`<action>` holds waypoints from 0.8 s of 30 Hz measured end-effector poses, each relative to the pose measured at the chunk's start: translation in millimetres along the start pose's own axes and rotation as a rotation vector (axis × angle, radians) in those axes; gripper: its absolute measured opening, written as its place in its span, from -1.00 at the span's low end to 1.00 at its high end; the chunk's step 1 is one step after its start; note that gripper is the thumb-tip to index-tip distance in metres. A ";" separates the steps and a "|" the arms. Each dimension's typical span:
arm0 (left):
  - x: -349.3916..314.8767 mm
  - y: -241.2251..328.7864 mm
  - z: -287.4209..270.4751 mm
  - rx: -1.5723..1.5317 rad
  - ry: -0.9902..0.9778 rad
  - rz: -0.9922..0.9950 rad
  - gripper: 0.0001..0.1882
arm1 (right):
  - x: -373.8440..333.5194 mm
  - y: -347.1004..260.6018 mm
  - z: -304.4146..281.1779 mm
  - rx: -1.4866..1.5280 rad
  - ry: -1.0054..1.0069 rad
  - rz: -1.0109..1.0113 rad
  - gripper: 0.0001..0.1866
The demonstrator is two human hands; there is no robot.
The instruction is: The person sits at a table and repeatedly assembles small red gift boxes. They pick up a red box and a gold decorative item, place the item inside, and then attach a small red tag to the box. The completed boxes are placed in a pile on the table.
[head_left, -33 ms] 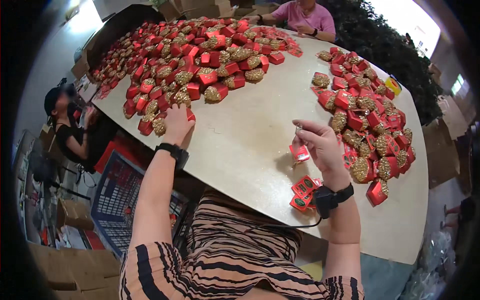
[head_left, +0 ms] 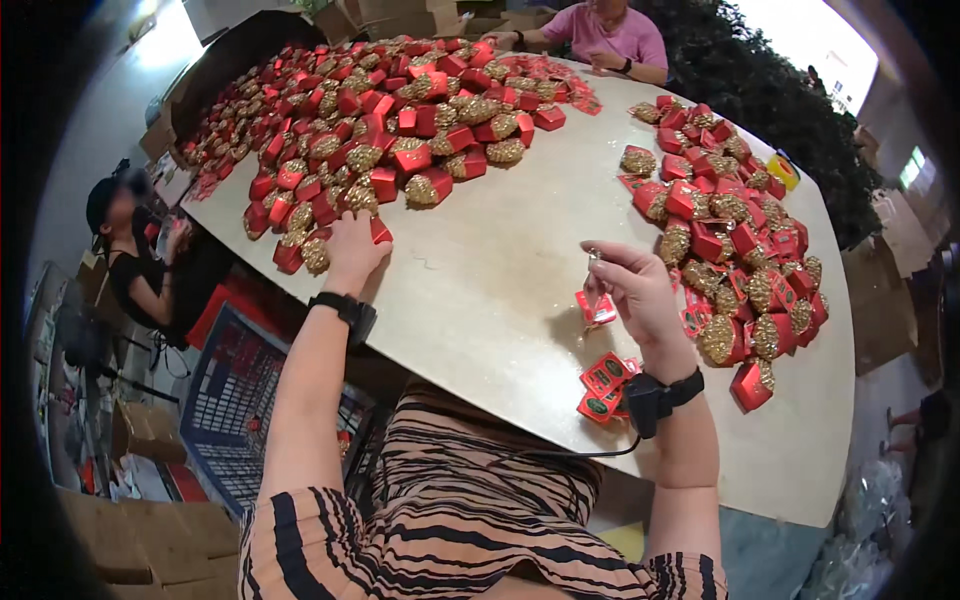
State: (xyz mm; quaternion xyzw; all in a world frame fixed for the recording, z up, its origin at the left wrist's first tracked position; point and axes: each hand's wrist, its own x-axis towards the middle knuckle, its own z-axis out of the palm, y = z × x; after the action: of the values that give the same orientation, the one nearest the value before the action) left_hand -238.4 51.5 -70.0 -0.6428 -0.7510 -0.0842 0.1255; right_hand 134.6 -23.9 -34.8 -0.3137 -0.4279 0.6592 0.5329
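Observation:
My left hand (head_left: 353,255) is at the near edge of a large heap of red and gold ornaments (head_left: 423,187). Its fingers curl over one ornament (head_left: 380,231), whose red end shows beside the thumb. Over the right part of the table, my right hand (head_left: 640,300) pinches a thin loop between thumb and fingertips. A red tag (head_left: 597,309) hangs below those fingers. Several more red tags (head_left: 606,376) lie in a small stack by my right wrist.
A second heap of ornaments (head_left: 717,340) covers the right side of the white table (head_left: 480,330). A tape roll (head_left: 783,173) stands behind it. One person (head_left: 625,40) works at the far side, another (head_left: 140,265) sits left. A blue plastic crate (head_left: 235,400) stands below the near edge.

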 end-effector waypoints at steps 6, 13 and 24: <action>-28.2 53.6 -14.2 -2.110 -0.535 -0.371 -0.50 | 4.4 9.4 -0.7 -0.445 0.025 -0.154 -0.74; -69.8 130.6 -48.8 -2.350 -0.854 -0.229 -0.53 | 4.5 15.7 4.7 -0.791 0.052 -0.216 -0.65; -83.8 165.9 -59.2 -2.283 -0.862 -0.243 -0.59 | 8.0 22.7 -1.5 -0.720 0.061 -0.263 -0.64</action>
State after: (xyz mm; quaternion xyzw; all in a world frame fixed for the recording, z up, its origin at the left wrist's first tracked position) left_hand -58.2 -18.2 -44.2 -0.2850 -0.2814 -0.4853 -0.7772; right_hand 124.2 -17.3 -55.6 -0.4427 -0.6526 0.3832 0.4809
